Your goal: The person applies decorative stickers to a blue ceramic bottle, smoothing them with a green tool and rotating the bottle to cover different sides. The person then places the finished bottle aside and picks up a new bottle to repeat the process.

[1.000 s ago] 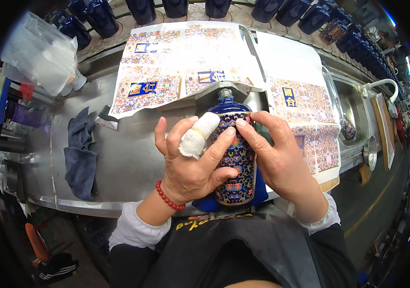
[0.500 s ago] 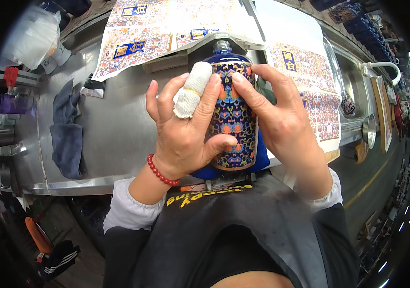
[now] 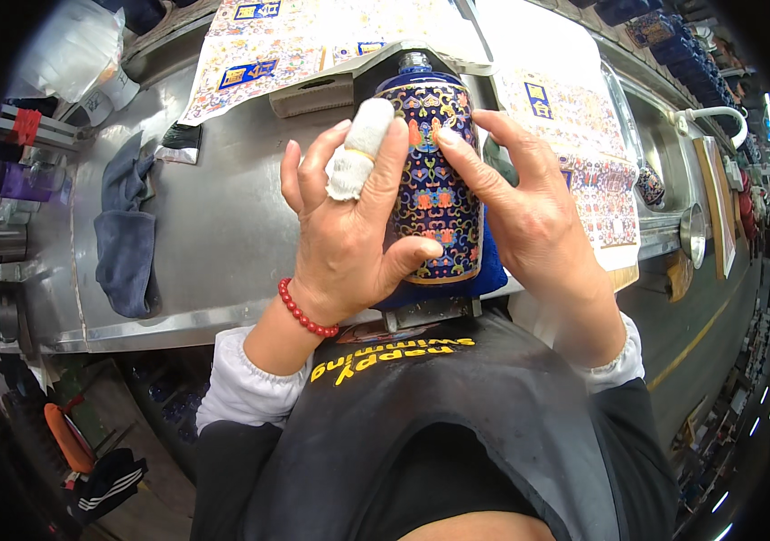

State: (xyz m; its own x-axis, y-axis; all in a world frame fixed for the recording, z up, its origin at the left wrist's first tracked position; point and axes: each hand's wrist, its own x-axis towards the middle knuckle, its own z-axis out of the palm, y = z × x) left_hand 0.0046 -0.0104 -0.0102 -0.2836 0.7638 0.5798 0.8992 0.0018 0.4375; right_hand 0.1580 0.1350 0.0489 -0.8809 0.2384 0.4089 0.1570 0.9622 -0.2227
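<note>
A dark blue glass bottle (image 3: 434,194) with a colourful floral pattern lies in front of me, its clear threaded neck pointing away. Blue cloth (image 3: 490,261) shows beneath it. My left hand (image 3: 349,216) rests along the bottle's left side, thumb on the lower body and index finger against the pattern. A whitish fabric wrap (image 3: 354,171) covers one of its fingers, and the other fingers stand apart, off the glass. My right hand (image 3: 538,216) holds the right side, thumb on the upper front and index finger at the edge. Its other fingers are mostly hidden.
Printed pattern sheets (image 3: 254,77) lie across the far left of the metal bench (image 3: 213,225), with more sheets (image 3: 597,203) at right. A dark blue cloth (image 3: 126,243) lies at left. A sink (image 3: 673,144) with a white tap (image 3: 719,123) stands at far right.
The bottle has shifted away from my body, with both hands moving along a little. My fingers keep much the same places on it. The view has tilted slightly.
</note>
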